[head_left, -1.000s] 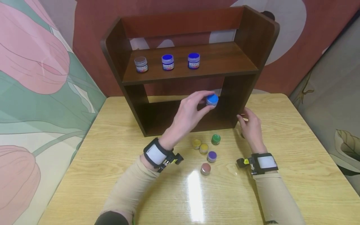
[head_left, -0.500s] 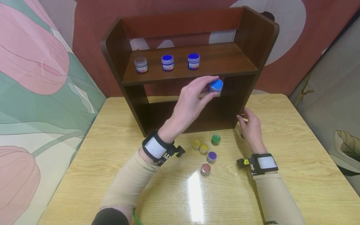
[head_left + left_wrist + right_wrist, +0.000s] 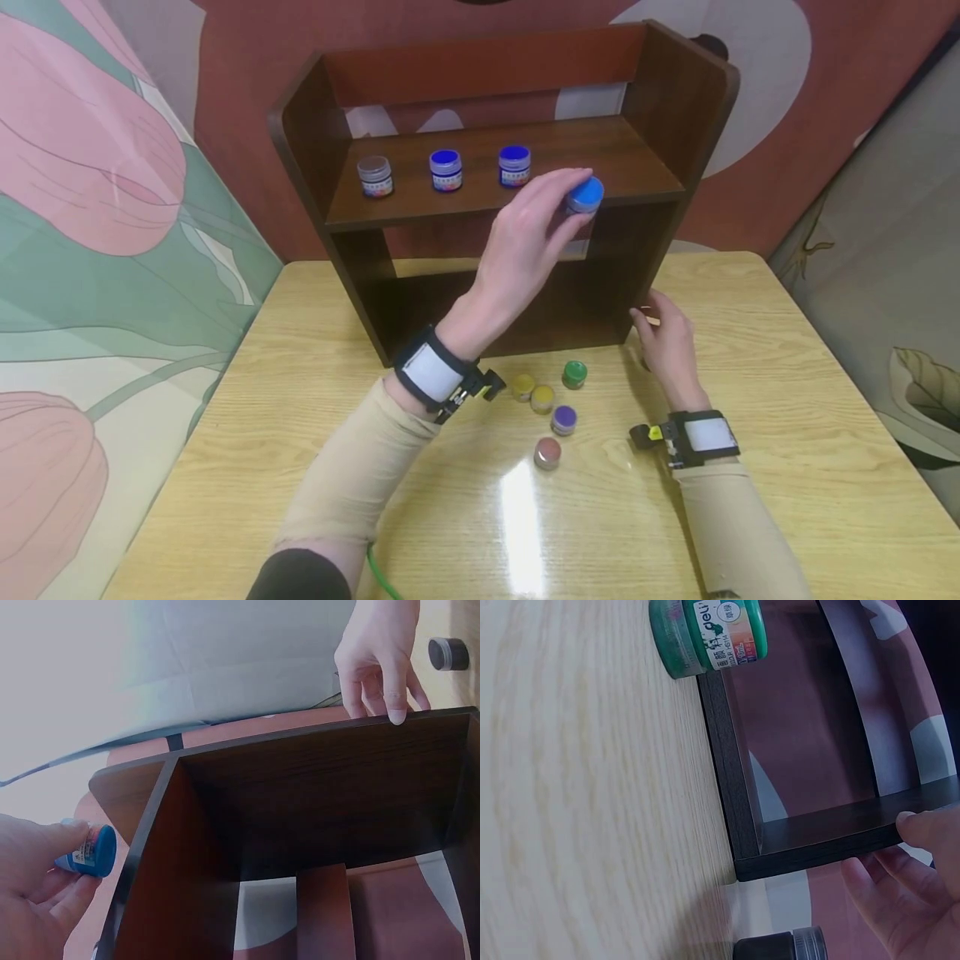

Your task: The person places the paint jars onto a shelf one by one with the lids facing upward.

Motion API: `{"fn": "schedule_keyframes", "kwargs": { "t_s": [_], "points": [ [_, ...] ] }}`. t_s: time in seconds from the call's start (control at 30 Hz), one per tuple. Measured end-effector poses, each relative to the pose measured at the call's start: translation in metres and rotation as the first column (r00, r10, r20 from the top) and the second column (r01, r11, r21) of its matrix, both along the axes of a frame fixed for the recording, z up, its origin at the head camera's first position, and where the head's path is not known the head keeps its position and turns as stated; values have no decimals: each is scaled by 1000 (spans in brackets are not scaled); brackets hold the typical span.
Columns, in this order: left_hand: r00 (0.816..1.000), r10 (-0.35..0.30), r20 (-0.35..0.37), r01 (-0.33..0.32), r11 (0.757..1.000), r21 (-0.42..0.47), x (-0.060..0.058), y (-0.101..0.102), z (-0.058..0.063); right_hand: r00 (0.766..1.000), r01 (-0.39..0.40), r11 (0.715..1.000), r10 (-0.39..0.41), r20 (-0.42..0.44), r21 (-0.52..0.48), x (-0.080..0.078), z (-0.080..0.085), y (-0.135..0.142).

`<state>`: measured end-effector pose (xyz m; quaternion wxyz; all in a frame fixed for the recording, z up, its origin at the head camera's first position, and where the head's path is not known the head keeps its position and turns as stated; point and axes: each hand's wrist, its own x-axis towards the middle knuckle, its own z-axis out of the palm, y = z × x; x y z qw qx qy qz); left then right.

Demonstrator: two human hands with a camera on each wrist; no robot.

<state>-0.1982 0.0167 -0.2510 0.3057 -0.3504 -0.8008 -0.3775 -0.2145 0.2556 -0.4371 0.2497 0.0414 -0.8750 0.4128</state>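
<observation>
My left hand [image 3: 517, 242] holds a paint jar with a light blue lid [image 3: 586, 195] between thumb and fingers, near the front edge of the upper board of a dark brown wooden shelf [image 3: 678, 108]. In the left wrist view, a gap shows between the jar [image 3: 94, 849] and the board. Low on the shelf's right side panel, my right hand [image 3: 670, 346] grips the front edge, thumb on one face and fingers on the other. Three jars stand in a row on the upper board: a dark one [image 3: 376, 177], a blue one [image 3: 446, 172] and another blue one [image 3: 514, 167].
Before the shelf, the table [image 3: 247, 450] bears a green jar [image 3: 575, 375], two yellow jars [image 3: 542, 399], a purple jar [image 3: 564, 420] and a reddish-brown jar [image 3: 547, 453]. A black jar [image 3: 780, 946] stands outside the right panel, near my right hand.
My left hand has lifted the light blue jar from the lower opening up to the upper board's height, slightly rightward. My right hand stays on the side panel.
</observation>
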Motion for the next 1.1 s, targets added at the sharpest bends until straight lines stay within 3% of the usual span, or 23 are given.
{"fn": "schedule_keyframes", "kwargs": {
  "t_s": [0.27, 0.53, 1.1],
  "points": [
    [1000, 20, 6, -20, 1000, 7, -11, 12, 12, 1000, 3, 1000, -3, 1, -1, 0, 0, 0],
    [995, 69, 69, -68, 998, -9, -19, 20, 22, 1000, -3, 1000, 3, 8, -2, 0, 0, 0],
    [988, 91, 122, -86, 995, -51, -31, 30, 25, 1000, -8, 1000, 8, 17, -6, 0, 0, 0]
  ]
}}
